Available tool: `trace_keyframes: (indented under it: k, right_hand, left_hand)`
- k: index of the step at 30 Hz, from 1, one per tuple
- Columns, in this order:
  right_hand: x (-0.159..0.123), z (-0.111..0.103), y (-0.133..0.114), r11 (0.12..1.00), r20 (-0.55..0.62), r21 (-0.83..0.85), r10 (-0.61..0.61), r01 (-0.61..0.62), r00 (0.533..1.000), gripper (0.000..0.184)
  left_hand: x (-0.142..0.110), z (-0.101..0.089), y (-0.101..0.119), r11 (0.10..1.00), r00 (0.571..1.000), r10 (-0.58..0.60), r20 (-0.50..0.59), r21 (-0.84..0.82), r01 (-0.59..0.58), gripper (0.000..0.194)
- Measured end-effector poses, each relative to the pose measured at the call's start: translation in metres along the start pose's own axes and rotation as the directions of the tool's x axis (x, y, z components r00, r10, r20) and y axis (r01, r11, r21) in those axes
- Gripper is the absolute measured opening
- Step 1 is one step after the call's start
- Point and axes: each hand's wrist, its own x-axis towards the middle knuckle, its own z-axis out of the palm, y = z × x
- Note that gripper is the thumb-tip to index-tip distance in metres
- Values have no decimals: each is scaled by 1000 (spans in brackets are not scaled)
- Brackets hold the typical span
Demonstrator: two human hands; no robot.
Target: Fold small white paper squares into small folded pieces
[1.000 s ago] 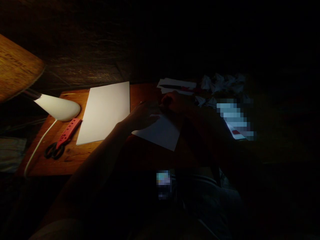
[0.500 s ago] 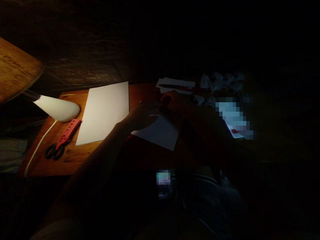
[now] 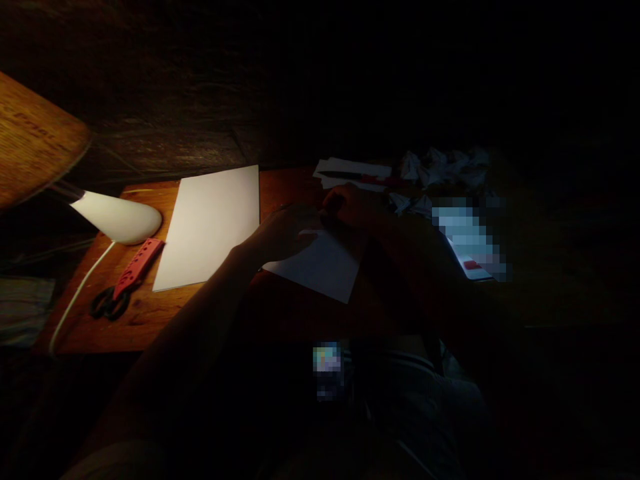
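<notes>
Around left hand [image 3: 290,230] and paper [image 3: 323,267], knife [image 3: 361,178] beyond, scissors [image 3: 128,280] and lamp [image 3: 123,219] leftward

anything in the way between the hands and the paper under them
Nothing visible. The left hand overlaps the paper, and the right hand is at its far side. The knife lies beyond the right hand, not between. Shadow hides the fingertips.

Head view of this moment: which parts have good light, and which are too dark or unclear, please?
Head view: the lamp brightly lights the large white paper at image left; the left hand and right hand lie in shadow, details hard to tell; the far right is nearly black; the glowing screen is partly covered by blocky pixels.
</notes>
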Motion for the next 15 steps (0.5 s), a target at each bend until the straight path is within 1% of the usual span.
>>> trace_keyframes:
  k: [6,8,10,12,15]
  right_hand:
    - [-3,3,17,992,-18,16,-124,124,992,24]
    - [-4,3,18,989,-55,12,-147,148,988,23]
    - [-7,2,16,984,-75,-26,-179,178,981,21]
    - [-10,1,12,971,-42,-89,-227,223,973,20]
    - [-15,-1,5,951,26,-160,-263,264,964,21]
  left_hand:
    - [-3,-3,-3,1000,1000,-10,-16,-1,10,32]
    - [-4,-3,-6,1000,999,-20,-28,9,20,35]
    - [-4,-1,-8,999,999,-36,-38,10,36,37]
    - [-3,2,-10,999,998,-48,-45,8,48,38]
    - [-2,5,-11,999,998,-46,-47,-10,45,37]
